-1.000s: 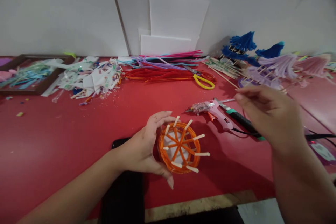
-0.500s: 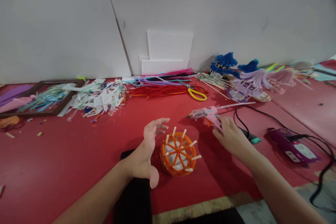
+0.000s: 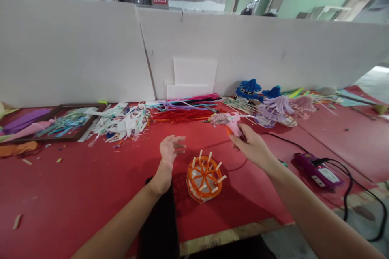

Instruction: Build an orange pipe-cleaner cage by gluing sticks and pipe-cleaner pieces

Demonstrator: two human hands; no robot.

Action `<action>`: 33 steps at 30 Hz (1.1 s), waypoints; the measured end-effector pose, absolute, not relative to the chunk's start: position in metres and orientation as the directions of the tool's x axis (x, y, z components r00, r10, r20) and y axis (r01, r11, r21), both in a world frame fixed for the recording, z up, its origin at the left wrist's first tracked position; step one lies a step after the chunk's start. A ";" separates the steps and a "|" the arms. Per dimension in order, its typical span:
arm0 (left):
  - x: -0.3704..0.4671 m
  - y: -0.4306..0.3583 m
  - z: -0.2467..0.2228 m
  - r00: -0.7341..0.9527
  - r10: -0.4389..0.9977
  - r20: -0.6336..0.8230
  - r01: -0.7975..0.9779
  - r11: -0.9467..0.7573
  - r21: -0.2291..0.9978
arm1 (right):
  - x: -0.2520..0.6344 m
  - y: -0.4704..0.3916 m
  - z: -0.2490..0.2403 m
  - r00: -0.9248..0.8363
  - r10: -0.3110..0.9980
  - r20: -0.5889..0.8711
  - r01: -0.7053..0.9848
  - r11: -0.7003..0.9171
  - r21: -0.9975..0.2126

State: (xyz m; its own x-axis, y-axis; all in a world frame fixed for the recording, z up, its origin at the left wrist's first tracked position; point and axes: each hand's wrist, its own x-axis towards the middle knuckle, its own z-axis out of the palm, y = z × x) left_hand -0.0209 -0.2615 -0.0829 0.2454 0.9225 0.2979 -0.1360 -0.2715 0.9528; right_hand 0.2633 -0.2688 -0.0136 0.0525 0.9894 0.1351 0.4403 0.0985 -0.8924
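In my right hand (image 3: 251,143) is a pink hot glue gun (image 3: 233,123), lifted off the table, its wrapped nozzle pointing left and a clear glue stick out of its back. My left hand (image 3: 171,158) hangs open with fingers apart, just left of a small round craft piece (image 3: 204,179) and not touching it. Orange pipe cleaners form that piece's rim and spokes, and short pale sticks poke up around it over a whitish base. It stands on the red table near the front edge.
Along the white partition (image 3: 106,52) lie pipe cleaners (image 3: 182,116), white scraps (image 3: 124,123) and a brown frame (image 3: 69,137). Blue (image 3: 249,89) and lilac tasselled crafts (image 3: 273,109) stand back right. A purple power strip (image 3: 317,172) with black cords sits at right; a black object (image 3: 161,226) lies in front.
My right hand has raised the glue gun from the table. My left hand stays open beside the craft piece. The view has tilted up, showing the room beyond the partition.
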 end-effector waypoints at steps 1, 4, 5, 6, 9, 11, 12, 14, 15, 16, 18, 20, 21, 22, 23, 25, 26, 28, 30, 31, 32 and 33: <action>-0.020 -0.265 -0.082 0.186 0.937 0.297 -0.156 -0.270 0.950 | 0.259 -0.264 -0.011 0.034 0.994 0.100 0.385 0.079 -0.920; -0.016 -0.281 -0.077 0.010 0.961 0.277 -0.204 -0.269 0.941 | 0.252 -0.249 -0.005 -0.029 1.000 0.013 0.218 0.019 -0.976; -0.015 -0.286 -0.075 -0.023 0.965 0.261 -0.212 -0.260 0.942 | 0.250 -0.245 -0.003 -0.048 0.999 -0.011 0.166 -0.003 -0.986; -0.013 -0.290 -0.073 -0.050 0.969 0.243 -0.217 -0.248 0.944 | 0.250 -0.242 -0.003 -0.067 0.997 -0.032 0.117 -0.024 -0.993; -0.010 -0.295 -0.067 -0.098 0.976 0.194 -0.231 -0.212 0.950 | 0.252 -0.237 -0.001 -0.124 0.989 -0.087 0.000 -0.087 -0.996; -0.009 -0.295 -0.064 -0.120 0.978 0.168 -0.236 -0.193 0.952 | 0.257 -0.235 -0.003 -0.147 0.983 -0.107 -0.040 -0.114 -0.993; -0.009 -0.295 -0.063 -0.129 0.979 0.157 -0.236 -0.184 0.954 | 0.260 -0.234 -0.005 -0.153 0.982 -0.112 -0.050 -0.121 -0.991; -0.009 -0.295 -0.061 -0.142 0.980 0.136 -0.233 -0.167 0.958 | 0.267 -0.230 -0.011 -0.165 0.979 -0.121 -0.051 -0.131 -0.990; -0.010 -0.295 -0.060 -0.143 0.982 0.127 -0.230 -0.158 0.960 | 0.271 -0.227 -0.015 -0.170 0.977 -0.126 -0.042 -0.135 -0.990; -0.010 -0.296 -0.059 -0.141 0.983 0.118 -0.225 -0.148 0.963 | 0.275 -0.225 -0.019 -0.175 0.976 -0.131 -0.028 -0.138 -0.990; -0.010 -0.296 -0.058 -0.129 0.986 0.102 -0.214 -0.128 0.969 | 0.282 -0.220 -0.030 -0.181 0.973 -0.145 0.019 -0.144 -0.989; -0.010 -0.297 -0.056 -0.112 0.990 0.087 -0.200 -0.108 0.974 | 0.287 -0.215 -0.040 -0.185 0.968 -0.168 0.092 -0.153 -0.984; -0.010 -0.297 -0.055 -0.103 0.991 0.081 -0.193 -0.100 0.976 | 0.290 -0.214 -0.044 -0.185 0.966 -0.183 0.135 -0.159 -0.978; -0.011 -0.297 -0.054 -0.095 0.993 0.076 -0.186 -0.093 0.978 | 0.292 -0.213 -0.048 -0.184 0.963 -0.197 0.181 -0.164 -0.970; -0.011 -0.297 -0.053 -0.088 0.994 0.072 -0.179 -0.086 0.980 | 0.295 -0.212 -0.051 -0.180 0.961 -0.209 0.229 -0.166 -0.959; -0.011 -0.298 -0.052 -0.078 0.995 0.063 -0.168 -0.075 0.983 | 0.300 -0.211 -0.056 -0.164 0.961 -0.222 0.328 -0.159 -0.931; -0.011 -0.298 -0.051 -0.074 0.996 0.059 -0.164 -0.070 0.984 | 0.304 -0.210 -0.058 -0.156 0.962 -0.224 0.379 -0.151 -0.913; -0.011 -0.299 -0.050 -0.067 0.997 0.050 -0.159 -0.060 0.985 | 0.311 -0.209 -0.060 -0.139 0.965 -0.221 0.482 -0.129 -0.867; -0.011 -0.300 -0.049 -0.056 0.998 0.042 -0.156 -0.050 0.986 | 0.318 -0.208 -0.061 -0.122 0.971 -0.207 0.580 -0.099 -0.809; -0.011 -0.300 -0.048 -0.049 0.998 0.038 -0.154 -0.045 0.987 | 0.321 -0.208 -0.062 -0.112 0.975 -0.191 0.624 -0.080 -0.777; -0.010 -0.301 -0.048 -0.042 0.998 0.035 -0.153 -0.041 0.987 | 0.324 -0.208 -0.062 -0.102 0.980 -0.169 0.665 -0.059 -0.745; -0.010 -0.301 -0.047 -0.036 0.999 0.032 -0.152 -0.037 0.988 | 0.325 -0.208 -0.063 -0.094 0.985 -0.143 0.701 -0.037 -0.713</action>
State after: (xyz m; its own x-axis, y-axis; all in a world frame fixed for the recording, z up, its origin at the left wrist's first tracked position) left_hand -0.0101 -0.3013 -0.0472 -0.0365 0.9988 0.0321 -0.1519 -0.0373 0.9877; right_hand 0.3254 -0.2082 -0.0630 -0.0938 0.9852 -0.1434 0.7006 -0.0370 -0.7126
